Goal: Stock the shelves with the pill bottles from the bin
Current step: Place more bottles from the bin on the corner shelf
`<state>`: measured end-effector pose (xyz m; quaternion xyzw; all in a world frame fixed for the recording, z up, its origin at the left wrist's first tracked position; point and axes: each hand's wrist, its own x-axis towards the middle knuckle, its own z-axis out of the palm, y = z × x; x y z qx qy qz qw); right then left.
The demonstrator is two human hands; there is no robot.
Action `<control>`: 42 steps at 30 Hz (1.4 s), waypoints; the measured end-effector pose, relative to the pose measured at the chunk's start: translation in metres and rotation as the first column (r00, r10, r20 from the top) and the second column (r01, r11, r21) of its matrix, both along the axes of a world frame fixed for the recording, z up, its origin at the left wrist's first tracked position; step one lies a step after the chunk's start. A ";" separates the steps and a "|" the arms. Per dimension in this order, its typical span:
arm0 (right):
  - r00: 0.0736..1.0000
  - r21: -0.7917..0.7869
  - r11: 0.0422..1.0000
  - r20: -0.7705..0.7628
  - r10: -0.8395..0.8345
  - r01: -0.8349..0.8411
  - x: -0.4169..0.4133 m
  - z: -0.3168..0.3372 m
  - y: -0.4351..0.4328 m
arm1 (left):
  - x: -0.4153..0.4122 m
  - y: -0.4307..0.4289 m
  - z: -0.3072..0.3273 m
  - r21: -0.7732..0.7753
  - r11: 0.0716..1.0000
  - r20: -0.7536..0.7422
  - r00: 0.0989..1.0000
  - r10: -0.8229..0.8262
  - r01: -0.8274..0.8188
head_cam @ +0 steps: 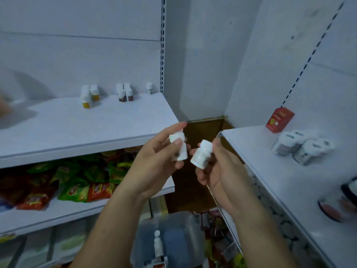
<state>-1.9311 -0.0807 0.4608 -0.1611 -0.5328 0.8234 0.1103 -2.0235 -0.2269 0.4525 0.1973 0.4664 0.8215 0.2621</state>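
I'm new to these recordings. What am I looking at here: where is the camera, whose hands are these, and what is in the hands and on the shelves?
There is no machine here: a person works with bare hands. The single picture comes from a wide-angle camera worn on the head, looking forward and down. The left hand holds a small white plastic pill bottle; the right hand holds a second white pill bottle. Both have their caps uppermost. On the white left shelf stand yellow-labelled bottles, dark-red-labelled bottles and one lone bottle. The white right shelf carries a red cardboard box and a cluster of white bottles. Below the hands lies a translucent plastic bin.
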 end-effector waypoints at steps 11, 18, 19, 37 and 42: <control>0.969 0.072 0.992 -0.221 0.114 -0.100 0.009 0.044 0.034 | 0.038 0.015 0.051 0.045 0.992 0.000 0.993 0.120 -0.120; 0.912 0.014 0.941 -0.243 0.331 -0.338 0.010 0.047 0.053 | 0.045 0.015 0.057 0.060 0.980 -0.007 0.982 0.191 -0.190; 0.910 0.058 0.942 -0.244 0.335 -0.331 0.009 0.047 0.053 | 0.045 0.015 0.058 0.051 0.978 -0.020 0.979 0.205 -0.203; 0.932 0.285 0.922 -0.172 0.318 -0.262 -0.050 0.038 0.005 | 0.019 -0.025 0.050 0.011 0.931 -0.040 0.930 0.366 -0.366; 0.924 0.361 0.894 -0.168 0.344 -0.267 -0.091 0.035 -0.035 | -0.008 -0.065 0.047 -0.023 0.868 -0.101 0.865 0.492 -0.496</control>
